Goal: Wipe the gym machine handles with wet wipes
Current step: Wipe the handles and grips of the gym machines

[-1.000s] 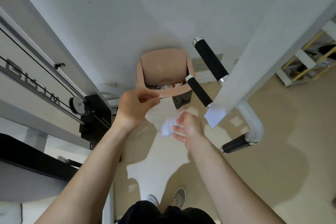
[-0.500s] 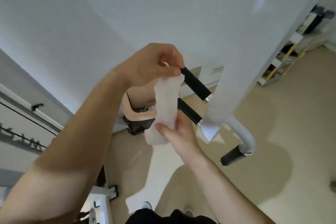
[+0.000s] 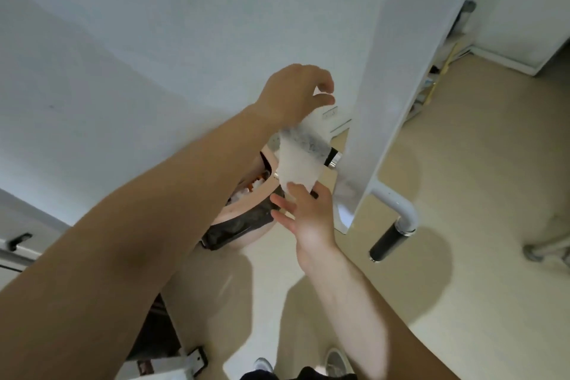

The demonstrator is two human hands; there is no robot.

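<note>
my right hand (image 3: 308,219) pinches the lower edge of the wet wipe (image 3: 297,165) between thumb and forefinger, with the other fingers spread loose. my left hand (image 3: 294,92) is curled round the top end of the same wipe, though blur hides exactly how the fingertips meet. the wipe is stretched between the two hands and draped over the upper handle (image 3: 331,159), covering most of its black grip. only the chrome collar shows, where the handle meets the white post (image 3: 385,102). the lower handle (image 3: 390,241) hangs off the curved tube at the foot of the post, bare and untouched.

the wipe is thin and pulled tight, so a hard tug could tear it or slide it off the free end of the grip. my right-hand pinch is only on the very edge, so a wet slip there would drop that end.

directly below stands the pink bin (image 3: 262,234) with its dark liner. inside i can see crumpled white wipes and something orange, too small to name.
</note>
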